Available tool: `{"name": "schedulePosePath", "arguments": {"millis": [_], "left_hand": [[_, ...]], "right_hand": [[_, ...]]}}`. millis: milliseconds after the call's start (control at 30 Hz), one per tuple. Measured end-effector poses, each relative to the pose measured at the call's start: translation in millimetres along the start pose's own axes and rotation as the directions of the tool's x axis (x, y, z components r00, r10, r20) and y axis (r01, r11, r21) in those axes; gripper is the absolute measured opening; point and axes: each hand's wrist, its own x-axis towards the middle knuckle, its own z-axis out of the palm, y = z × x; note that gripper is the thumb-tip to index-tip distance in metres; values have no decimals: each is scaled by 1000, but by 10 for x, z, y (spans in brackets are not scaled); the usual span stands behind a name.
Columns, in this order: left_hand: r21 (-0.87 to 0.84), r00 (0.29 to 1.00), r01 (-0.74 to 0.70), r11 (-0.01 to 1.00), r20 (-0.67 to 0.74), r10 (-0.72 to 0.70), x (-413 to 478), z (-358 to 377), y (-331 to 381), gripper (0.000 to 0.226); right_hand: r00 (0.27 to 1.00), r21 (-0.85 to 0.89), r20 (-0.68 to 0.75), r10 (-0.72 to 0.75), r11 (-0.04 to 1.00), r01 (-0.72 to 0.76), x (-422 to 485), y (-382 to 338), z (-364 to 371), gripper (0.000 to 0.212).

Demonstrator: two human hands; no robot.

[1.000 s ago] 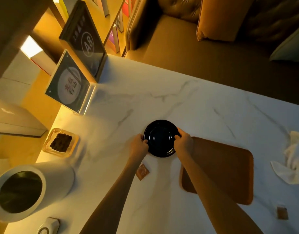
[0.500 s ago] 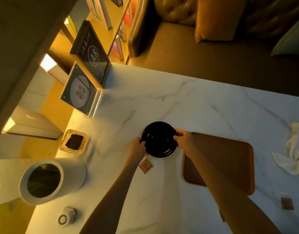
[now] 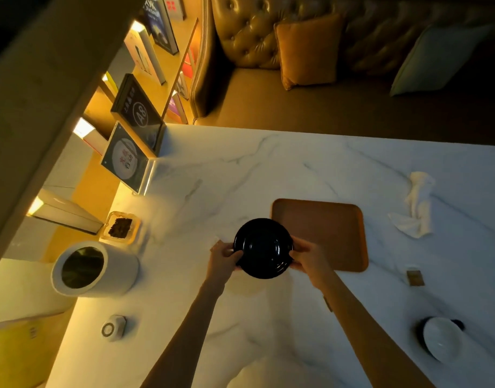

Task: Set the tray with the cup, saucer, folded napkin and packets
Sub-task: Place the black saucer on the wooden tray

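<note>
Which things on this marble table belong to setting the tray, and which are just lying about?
Belong to the job:
black saucer, held by both hands
brown tray
white cup
crumpled napkin
packet

Just lying about:
white cylinder bin
glass dish
A8 sign
small round device

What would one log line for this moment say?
step: saucer to tray | left hand, right hand: gripping saucer | tray: bare

Two bare forearms w/ bare hands: left hand point(image 3: 223, 261), right hand point(image 3: 308, 258). No sleeves in view up to the frame edge. Fingers short-nailed as far as visible; dim amber light, so fine detail can't be made out.
</note>
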Motion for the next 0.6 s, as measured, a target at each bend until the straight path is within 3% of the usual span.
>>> {"name": "schedulePosePath", "arguments": {"millis": [167,600], "left_hand": [[-94,998,13,995,60,-7,-372,401,-58,25],[8,998,-34,999,61,34,-663,856,-54,26]], "right_hand": [[998,33,-51,-38,999,39,-382,130,-485,47],[995,8,-47,-90,996,90,-604,117,-986,45]]}}
